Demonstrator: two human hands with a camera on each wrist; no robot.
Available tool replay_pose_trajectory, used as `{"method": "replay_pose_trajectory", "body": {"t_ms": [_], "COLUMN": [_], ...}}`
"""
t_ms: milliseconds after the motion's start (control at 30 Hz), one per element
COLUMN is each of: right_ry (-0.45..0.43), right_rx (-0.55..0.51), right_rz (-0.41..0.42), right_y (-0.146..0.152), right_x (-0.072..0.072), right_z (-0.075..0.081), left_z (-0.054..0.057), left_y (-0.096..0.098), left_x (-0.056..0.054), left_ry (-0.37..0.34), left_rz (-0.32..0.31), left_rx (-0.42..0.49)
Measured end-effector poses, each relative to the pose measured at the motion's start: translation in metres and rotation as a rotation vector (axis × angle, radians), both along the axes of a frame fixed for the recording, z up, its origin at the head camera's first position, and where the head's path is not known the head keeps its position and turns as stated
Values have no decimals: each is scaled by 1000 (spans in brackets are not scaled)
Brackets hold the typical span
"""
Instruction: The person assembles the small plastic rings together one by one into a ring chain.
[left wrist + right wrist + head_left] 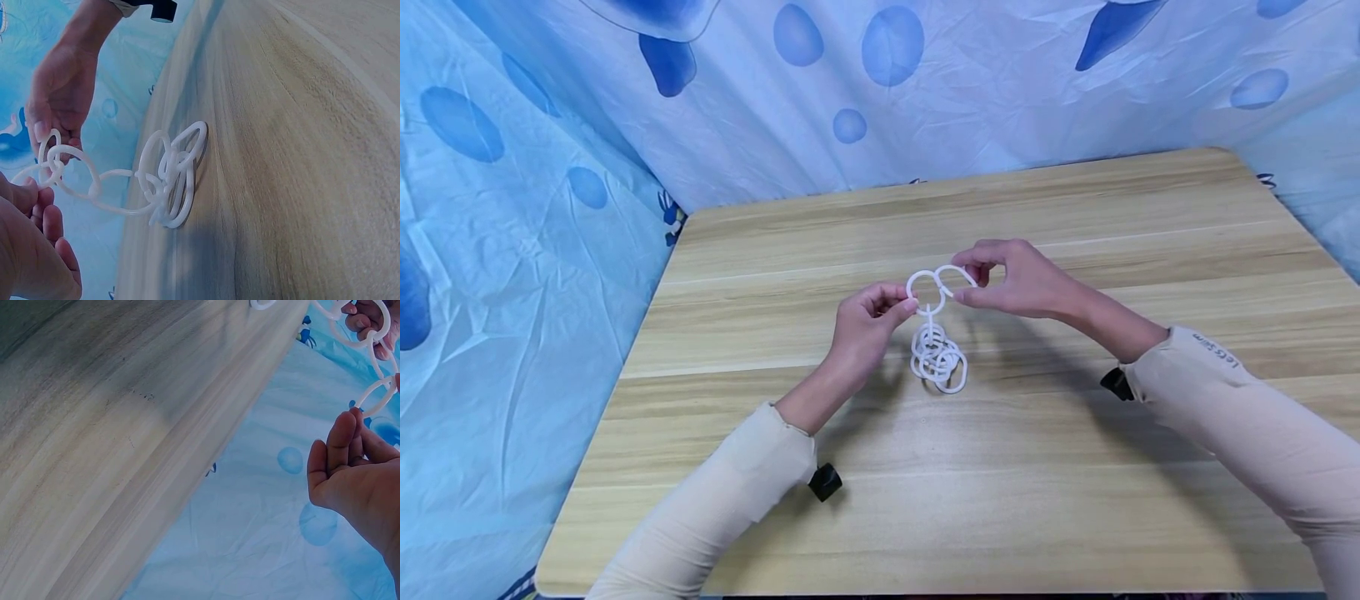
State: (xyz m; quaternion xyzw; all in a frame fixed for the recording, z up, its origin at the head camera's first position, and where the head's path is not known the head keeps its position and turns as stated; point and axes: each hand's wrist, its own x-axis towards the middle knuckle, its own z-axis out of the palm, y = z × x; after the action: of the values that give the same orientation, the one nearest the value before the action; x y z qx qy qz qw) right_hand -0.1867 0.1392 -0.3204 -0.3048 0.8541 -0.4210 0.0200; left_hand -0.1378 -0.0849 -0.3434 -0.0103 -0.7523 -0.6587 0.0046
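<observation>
A chain of white rings [931, 327] hangs between and below the two hands over the table. My left hand [861, 329] pinches one ring [913, 278] between thumb and fingers at its left side. To the right, my right hand [1026, 279] holds the linked end ring [953, 267] by its outer side, thumb below and fingers above. From the left hand's ring more links trail down to a bunched heap of rings [181, 156] on the tabletop. In the right wrist view the thumb of the right hand [359, 475] is partly cut off by the frame edge.
The light wood-grain table [1037, 467] reaches past both forearms. Blue patterned sheeting [737, 125] hangs behind it and along its left side. Small black wrist devices [825, 482] sit under both beige sleeves [745, 475].
</observation>
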Motion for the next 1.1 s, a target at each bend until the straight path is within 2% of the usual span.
{"method": "replay_pose_trajectory", "body": {"t_ms": [267,500,733,900,1100], "right_ry": [16,88,71,37,-32], "right_rx": [-7,-18,-6,1,-6], "right_rz": [30,53,60,74,121], "right_y": [-7,-9,-8,-10,-13], "right_x": [4,4,4,6,9], "right_z": [2,0,-2,-1,-1], "left_z": [-1,-1,0,0,-2], "left_y": [1,0,0,0,-1], "left_x": [-1,-1,0,0,0], "left_ry": [1,4,47,151,378], "left_rz": [-18,-7,-3,-43,-79], "left_rx": [-3,-11,-1,-60,-233]}}
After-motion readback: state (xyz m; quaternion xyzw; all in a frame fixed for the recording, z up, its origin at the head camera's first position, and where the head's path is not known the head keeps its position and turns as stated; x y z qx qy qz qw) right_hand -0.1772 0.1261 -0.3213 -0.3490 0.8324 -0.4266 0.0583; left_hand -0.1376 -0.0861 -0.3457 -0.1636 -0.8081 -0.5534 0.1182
